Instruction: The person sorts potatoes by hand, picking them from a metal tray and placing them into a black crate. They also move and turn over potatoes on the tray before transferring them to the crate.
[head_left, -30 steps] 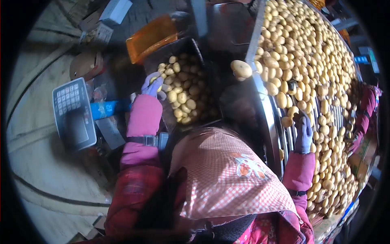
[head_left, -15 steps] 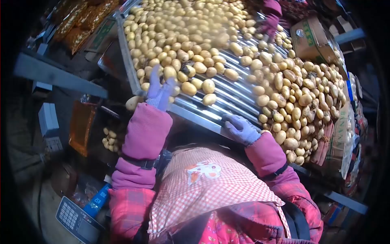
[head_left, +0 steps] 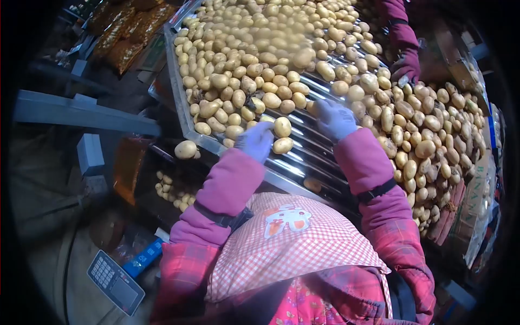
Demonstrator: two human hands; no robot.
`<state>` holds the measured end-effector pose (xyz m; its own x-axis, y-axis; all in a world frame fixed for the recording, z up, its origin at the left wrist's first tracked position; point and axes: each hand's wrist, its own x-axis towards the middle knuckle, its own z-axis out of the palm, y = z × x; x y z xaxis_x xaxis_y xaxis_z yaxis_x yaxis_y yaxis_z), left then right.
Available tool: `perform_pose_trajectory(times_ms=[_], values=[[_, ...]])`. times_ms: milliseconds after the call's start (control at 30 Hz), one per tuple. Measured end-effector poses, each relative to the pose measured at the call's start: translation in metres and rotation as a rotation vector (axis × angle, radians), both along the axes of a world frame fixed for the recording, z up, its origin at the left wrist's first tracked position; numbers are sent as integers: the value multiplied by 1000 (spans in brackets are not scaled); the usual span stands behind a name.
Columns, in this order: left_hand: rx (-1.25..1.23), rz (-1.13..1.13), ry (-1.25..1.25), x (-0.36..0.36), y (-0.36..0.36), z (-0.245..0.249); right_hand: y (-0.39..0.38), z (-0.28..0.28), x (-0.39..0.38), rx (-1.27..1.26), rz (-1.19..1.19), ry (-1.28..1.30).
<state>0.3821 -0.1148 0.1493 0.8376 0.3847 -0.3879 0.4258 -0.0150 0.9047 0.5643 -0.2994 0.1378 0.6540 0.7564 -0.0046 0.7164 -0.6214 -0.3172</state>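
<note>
Yellow potatoes (head_left: 282, 127) are covering much of the metal rollers (head_left: 295, 169). Left hand (head_left: 255, 142), gloved, is reaching in just beside a loose potato; fingers are bending, can't tell if gripping. Right hand (head_left: 337, 118), gloved, is hovering over or touching the rollers by the pile; fingertips blurring, grip state unclear. Co-worker's hand (head_left: 407, 66) is sitting at the pile's far side, arm running out of frame. Smaller potato cluster (head_left: 166, 187) is partly hiding behind the left sleeve (head_left: 233, 181).
</note>
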Motion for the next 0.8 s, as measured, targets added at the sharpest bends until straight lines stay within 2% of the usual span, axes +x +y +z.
perform_pose_trajectory(times_ms=[33,67,133,267,333,367,533,600,633,667,733,767,800], values=[[289,-170,22,2,-3,-7,5,-11,2,46,1,-109],[574,-346,47,4,-7,-13,7,-21,4,49,9,-94],[609,-413,137,13,-21,15,19,-25,5,-111,-57,-142],[667,-396,171,35,-24,18,21,-27,2,-89,-57,-232],[677,-493,422,61,-30,40,24,-18,-1,-122,-61,-200],[868,-486,354,68,-32,16,26,-13,-1,-158,-62,-177],[824,-541,378,84,-20,18,24,-13,0,-139,-78,-103],[768,-478,280,75,-6,19,22,-16,2,-160,-66,-114],[548,-412,163,65,2,22,20,-19,4,-139,-56,-98],[549,-413,155,60,3,23,17,-23,8,-140,-60,-105],[-588,236,-74,50,6,20,17,-18,14,-71,-8,-68],[-891,202,-297,39,12,7,14,-6,16,-58,-61,43],[-1001,231,-310,33,12,9,21,12,16,20,-112,236]])
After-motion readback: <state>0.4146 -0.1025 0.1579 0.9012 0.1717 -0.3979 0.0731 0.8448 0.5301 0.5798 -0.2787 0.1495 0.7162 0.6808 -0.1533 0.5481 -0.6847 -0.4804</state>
